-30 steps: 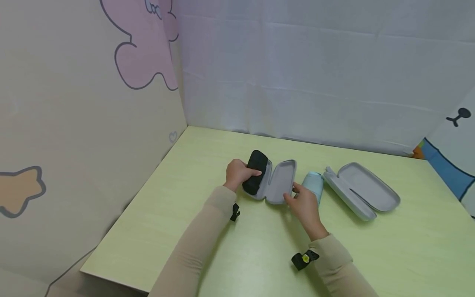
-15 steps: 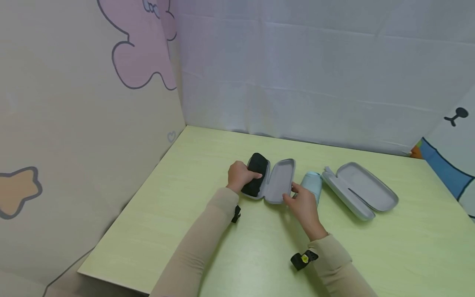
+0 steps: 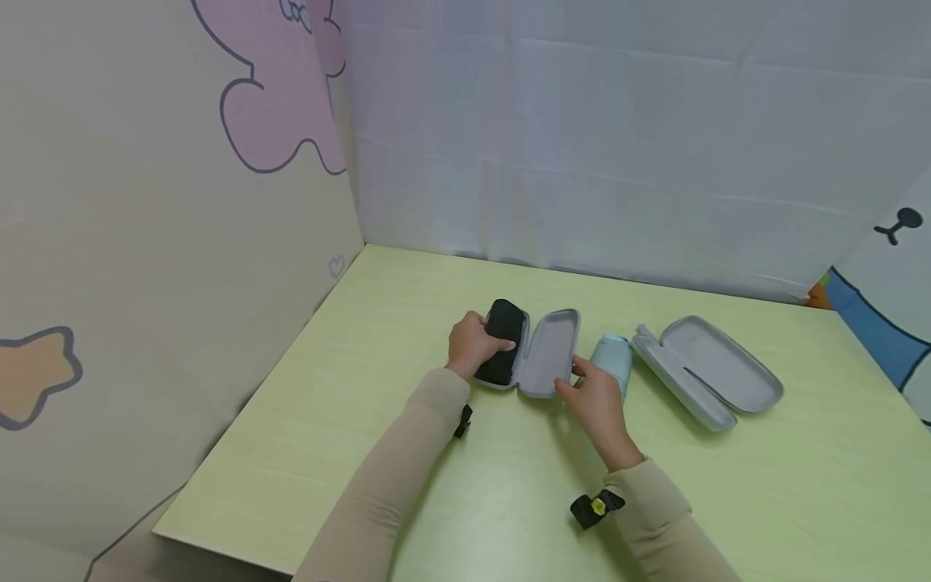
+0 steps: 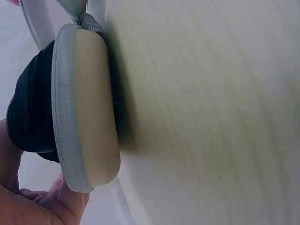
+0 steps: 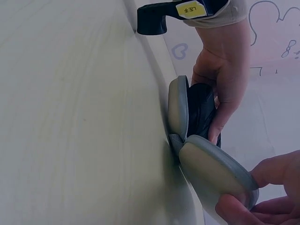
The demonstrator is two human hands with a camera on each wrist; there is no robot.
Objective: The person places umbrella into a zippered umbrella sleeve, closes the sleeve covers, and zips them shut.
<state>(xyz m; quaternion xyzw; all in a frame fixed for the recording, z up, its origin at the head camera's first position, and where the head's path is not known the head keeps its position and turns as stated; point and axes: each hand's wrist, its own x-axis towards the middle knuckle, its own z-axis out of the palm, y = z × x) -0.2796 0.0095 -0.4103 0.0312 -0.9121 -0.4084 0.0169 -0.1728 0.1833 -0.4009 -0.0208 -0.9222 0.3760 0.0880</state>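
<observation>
While the right hand is pinching the lid, the left hand is gripping the black pouch in the case's other half. The pouch seems mostly seated, though bulging out; closing the lid is apparently remaining. It is lying directly under the left thumb. Beside the right hand, a blue thing is resting, and a second case is gaping farther off.

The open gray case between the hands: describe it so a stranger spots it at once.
Start at the pale green table in the head view, then find the left hand and right hand. The gray case is between them; unlike the other open case, it has a black bundle in one half.
</observation>
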